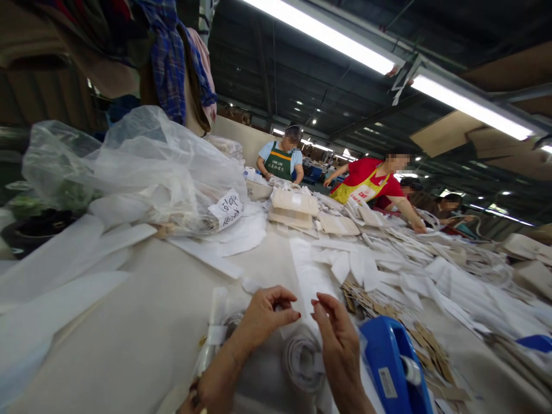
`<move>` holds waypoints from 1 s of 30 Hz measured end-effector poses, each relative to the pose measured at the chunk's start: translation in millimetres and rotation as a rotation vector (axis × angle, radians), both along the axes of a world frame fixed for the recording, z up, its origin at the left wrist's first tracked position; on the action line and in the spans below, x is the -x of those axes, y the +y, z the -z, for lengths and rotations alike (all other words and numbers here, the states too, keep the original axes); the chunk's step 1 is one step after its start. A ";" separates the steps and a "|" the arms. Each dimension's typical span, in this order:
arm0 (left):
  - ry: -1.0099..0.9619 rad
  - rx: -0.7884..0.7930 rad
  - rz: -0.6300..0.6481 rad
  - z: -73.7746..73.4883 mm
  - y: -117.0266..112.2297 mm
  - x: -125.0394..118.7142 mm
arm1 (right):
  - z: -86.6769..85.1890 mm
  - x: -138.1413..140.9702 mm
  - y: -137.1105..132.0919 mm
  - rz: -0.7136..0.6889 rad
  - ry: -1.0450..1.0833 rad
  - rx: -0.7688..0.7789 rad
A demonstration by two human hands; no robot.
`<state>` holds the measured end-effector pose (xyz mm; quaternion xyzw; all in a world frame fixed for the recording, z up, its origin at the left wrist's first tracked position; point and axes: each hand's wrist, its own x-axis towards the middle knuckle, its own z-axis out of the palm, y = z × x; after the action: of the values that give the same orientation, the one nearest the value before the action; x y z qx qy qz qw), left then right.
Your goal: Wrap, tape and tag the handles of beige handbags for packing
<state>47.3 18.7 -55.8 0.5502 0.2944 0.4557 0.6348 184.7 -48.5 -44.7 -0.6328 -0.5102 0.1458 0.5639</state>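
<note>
Just above a rolled bundle of off-white material, my left hand has its thumb and fingers apart, curved inward. My right hand faces it across a small gap, fingers bent and tips close to the thumb. I see nothing held in either hand. The roll stands on end between my wrists, its coiled layers showing. A long white strip runs away from me beyond my fingertips. To the left of the roll, partly behind my left forearm, lies a clear-wrapped white bundle.
A blue plastic object with a white label sits by my right wrist, beside scattered brown card pieces. Heaped white strips cover the right side. A large clear plastic bag stands at left. Co-workers work across the table.
</note>
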 end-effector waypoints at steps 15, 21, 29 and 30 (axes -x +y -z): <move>-0.649 0.102 0.091 -11.1 -2.9 11.8 | -5.1 21.5 11.8 -0.252 0.075 0.277; -0.616 0.197 -0.173 -9.0 6.4 11.9 | -14.7 20.1 19.9 -0.226 0.068 0.123; -0.458 0.284 -0.301 2.4 16.4 2.8 | -9.7 37.1 -20.4 -0.307 -0.227 -0.165; -0.441 0.287 -0.298 2.1 16.3 2.7 | -1.5 41.8 -32.1 -0.330 -0.353 -0.207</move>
<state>44.6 35.0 -57.9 0.2933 0.2881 0.6062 0.6808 142.9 -80.6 -43.2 -0.4957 -0.7092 0.0701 0.4964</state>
